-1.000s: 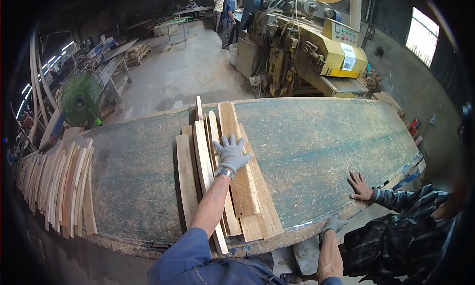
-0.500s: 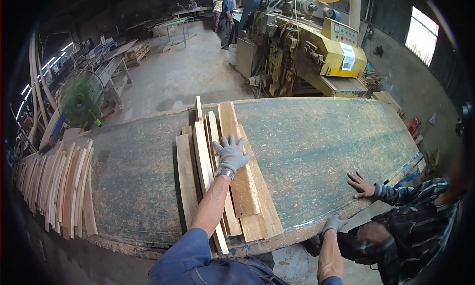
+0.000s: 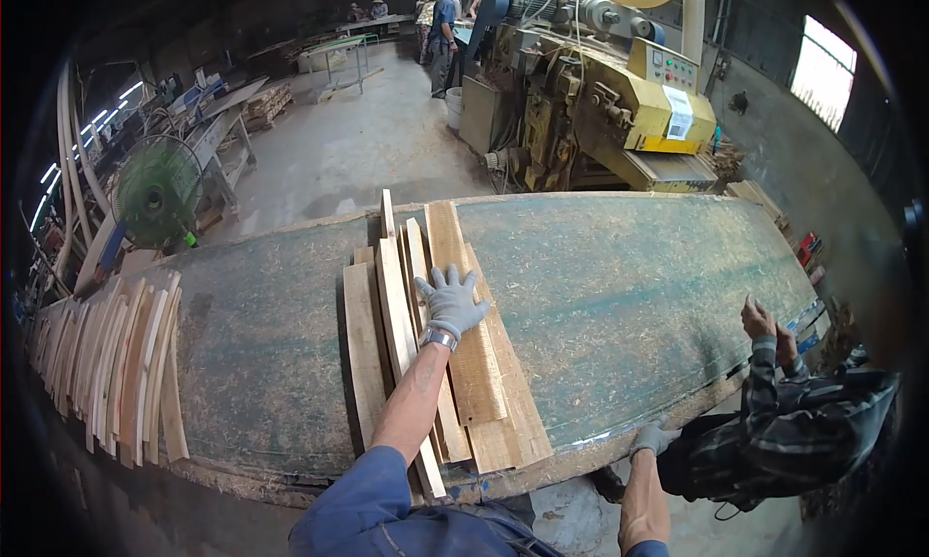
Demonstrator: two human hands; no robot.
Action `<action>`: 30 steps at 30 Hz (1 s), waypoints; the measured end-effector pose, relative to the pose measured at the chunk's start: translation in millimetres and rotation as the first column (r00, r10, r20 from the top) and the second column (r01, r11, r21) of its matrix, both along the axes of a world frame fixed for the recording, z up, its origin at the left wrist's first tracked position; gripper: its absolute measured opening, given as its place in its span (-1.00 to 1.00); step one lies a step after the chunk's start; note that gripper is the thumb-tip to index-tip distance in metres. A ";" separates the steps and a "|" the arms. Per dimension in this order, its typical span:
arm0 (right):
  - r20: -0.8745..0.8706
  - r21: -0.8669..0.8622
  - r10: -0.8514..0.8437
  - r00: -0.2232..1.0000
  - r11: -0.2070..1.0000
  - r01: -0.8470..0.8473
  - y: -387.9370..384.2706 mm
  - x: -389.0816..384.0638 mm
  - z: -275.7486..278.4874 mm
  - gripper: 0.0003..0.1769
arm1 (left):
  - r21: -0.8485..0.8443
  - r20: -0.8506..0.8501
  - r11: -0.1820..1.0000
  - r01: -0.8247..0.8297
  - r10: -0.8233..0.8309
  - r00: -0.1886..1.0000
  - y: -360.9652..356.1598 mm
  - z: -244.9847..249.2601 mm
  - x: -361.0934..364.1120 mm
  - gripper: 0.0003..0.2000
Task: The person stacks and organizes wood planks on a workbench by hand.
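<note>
My left hand (image 3: 453,301), in a grey glove with a watch at the wrist, lies with spread fingers on a brown wooden board (image 3: 474,368). That board rests on a wider, paler board (image 3: 523,417). Left of it, narrow wooden strips (image 3: 395,310) and another plank (image 3: 363,354) lie lengthwise away from me, partly overlapping. My right hand (image 3: 655,438), also gloved, rests on the near edge of the worktable (image 3: 619,305); its fingers lie over the rim and hold no loose item.
A row of wooden slats (image 3: 116,363) lines the table's left end. At right stands a co-worker in a plaid shirt (image 3: 803,431), hands raised near the edge. Beyond are a yellow machine (image 3: 668,121), a green fan (image 3: 157,194) and people near a bench.
The co-worker at right has lifted a hand off the tabletop and now holds both hands up close together, body turned. My own hands and the boards stay where they were.
</note>
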State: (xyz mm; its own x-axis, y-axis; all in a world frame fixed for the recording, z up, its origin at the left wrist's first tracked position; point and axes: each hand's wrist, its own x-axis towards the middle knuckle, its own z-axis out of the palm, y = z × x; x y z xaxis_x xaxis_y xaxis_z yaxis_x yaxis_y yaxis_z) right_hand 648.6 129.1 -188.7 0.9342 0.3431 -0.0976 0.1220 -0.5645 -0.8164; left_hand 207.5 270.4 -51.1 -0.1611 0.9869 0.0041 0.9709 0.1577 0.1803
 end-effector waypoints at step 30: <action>-0.024 -0.059 -0.009 1.000 0.998 0.007 2.7 15.1 -22.9 -0.09 | 0.001 0.000 1.000 -0.003 0.003 1.000 0.5 -2.8 0.8 -0.26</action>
